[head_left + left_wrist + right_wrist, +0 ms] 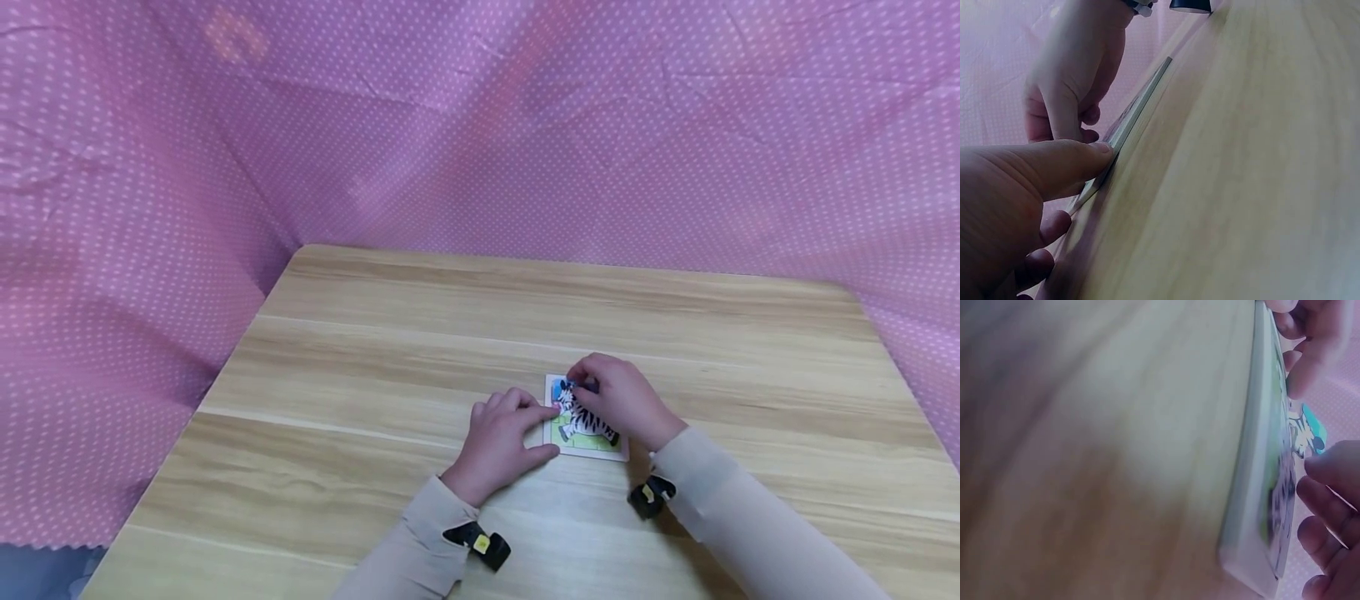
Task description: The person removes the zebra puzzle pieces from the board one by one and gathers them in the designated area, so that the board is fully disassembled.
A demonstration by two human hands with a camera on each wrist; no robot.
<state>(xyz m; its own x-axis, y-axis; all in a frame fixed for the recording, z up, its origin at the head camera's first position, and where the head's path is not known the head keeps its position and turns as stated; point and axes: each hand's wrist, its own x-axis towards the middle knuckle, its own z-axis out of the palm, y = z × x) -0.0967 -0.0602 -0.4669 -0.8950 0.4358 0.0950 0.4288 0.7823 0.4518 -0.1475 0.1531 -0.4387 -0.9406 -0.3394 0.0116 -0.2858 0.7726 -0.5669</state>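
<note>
A small square zebra jigsaw puzzle (pixel 592 453) with a pale border lies flat on the table. My left hand (pixel 501 442) is at its left side, thumb along the near left corner and index fingertip on the picture; the other fingers rest beside the board. Over the top of the puzzle, my right hand (pixel 618 398) pinches a puzzle piece (pixel 1307 430) between thumb and fingertips. The piece bears a zebra's head on blue and stands raised from the board in the right wrist view. The right fingers partly hide the puzzle's upper right.
The wood-grain table (pixel 375 333) reaches out on all sides of the puzzle. Pink dotted cloth (pixel 480 150) hangs behind it and along its sides. A black wrist strap (pixel 480 543) is on the left sleeve, and another black strap (pixel 651 495) on the right.
</note>
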